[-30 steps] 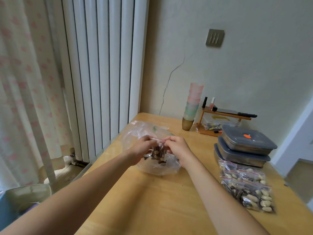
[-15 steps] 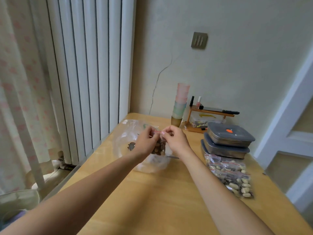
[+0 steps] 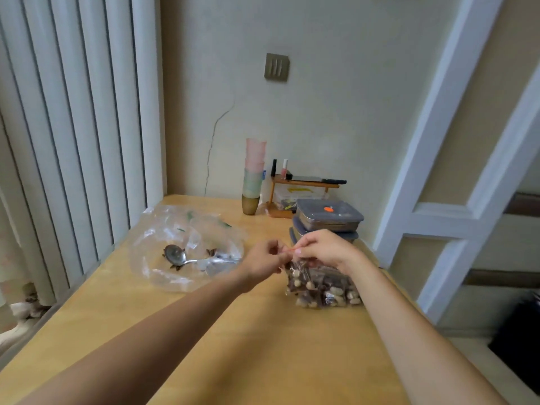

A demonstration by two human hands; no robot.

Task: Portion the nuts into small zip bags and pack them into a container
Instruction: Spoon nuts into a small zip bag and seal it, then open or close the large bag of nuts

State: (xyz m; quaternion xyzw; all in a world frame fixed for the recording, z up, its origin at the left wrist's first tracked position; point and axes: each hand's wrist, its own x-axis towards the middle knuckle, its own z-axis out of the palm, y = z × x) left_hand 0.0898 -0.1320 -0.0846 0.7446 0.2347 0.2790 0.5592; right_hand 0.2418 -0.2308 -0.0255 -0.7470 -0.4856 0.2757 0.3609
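Note:
My left hand point(image 3: 264, 261) and my right hand point(image 3: 324, 249) pinch the red zip strip of a small clear zip bag of nuts point(image 3: 301, 274), which hangs just over a pile of filled zip bags point(image 3: 324, 293) on the wooden table point(image 3: 263, 346). To the left lies a large crumpled clear plastic bag point(image 3: 187, 247) with a metal spoon point(image 3: 187, 258) and a few dark nuts on it. Two stacked grey lidded containers point(image 3: 328, 219) stand behind my hands, the upper one with an orange dot on its lid.
A stack of pastel cups point(image 3: 253, 176) and a small wooden rack point(image 3: 304, 194) with bottles and a remote stand at the back against the wall. A white radiator point(image 3: 73, 141) runs along the left edge. A white door frame point(image 3: 455, 159) is on the right.
Both hands carried the small bag from over the large plastic bag rightward to over the pile of filled bags. The spoon now shows uncovered on the large bag. The camera view turned right.

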